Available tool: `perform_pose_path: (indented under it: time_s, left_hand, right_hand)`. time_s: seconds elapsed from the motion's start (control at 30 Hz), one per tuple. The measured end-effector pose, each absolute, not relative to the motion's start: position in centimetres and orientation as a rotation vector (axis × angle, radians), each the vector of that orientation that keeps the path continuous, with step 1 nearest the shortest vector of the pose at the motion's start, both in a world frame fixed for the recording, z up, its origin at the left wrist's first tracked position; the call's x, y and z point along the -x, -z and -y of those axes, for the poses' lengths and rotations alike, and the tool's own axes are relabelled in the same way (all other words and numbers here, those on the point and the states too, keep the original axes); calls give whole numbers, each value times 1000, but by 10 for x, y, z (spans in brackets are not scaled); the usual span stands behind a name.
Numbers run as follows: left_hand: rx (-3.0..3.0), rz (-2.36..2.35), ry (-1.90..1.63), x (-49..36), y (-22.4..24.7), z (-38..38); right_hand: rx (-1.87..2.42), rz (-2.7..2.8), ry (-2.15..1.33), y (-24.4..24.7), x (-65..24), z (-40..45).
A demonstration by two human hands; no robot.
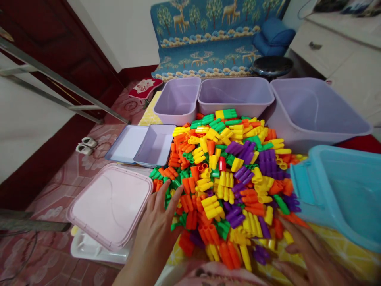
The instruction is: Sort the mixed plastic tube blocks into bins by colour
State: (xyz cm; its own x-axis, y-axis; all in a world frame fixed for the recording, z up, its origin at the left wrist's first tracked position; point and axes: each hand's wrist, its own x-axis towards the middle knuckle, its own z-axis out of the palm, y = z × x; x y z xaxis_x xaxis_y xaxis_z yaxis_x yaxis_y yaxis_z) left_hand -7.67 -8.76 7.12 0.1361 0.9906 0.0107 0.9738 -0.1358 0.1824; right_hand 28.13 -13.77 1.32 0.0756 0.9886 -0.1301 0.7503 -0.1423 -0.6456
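A heap of plastic bullet-shaped building pieces (212, 206) in orange, yellow, green and purple spreads across the table in front of me. My left hand (160, 214) rests at the heap's left edge, fingers spread and touching the nearest orange and green pieces. Low on the right, my right hand (306, 246) lies beside the heap with its fingers apart, near a few orange and yellow pieces. Neither hand holds anything that I can see. A single red piece (222, 163) stands out near the heap's middle.
Three lilac bins (235, 107) line the back of the table. A turquoise bin (306, 186) stands at the right. On the left are a pink lid (110, 202) over a white tray (89, 246), and a shallow lilac box (156, 145). A metal ladder (68, 105) leans farther left.
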Motion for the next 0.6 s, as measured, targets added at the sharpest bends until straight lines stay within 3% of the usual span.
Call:
perform_pose_path:
  time_s: [0.17, 0.33, 0.6]
  left_hand:
    - [-2261, -1945, -222, 61, -60, 75]
    - [-2150, -1882, -276, 50, -62, 62]
    - [-1877, -1606, -582, 40, -71, 34]
  right_hand:
    - [1977, 1554, -1021, -17, -249, 111]
    - [1586, 1096, -1490, -19, -223, 81]
    - [1285, 844, -1783, -35, -196, 52]
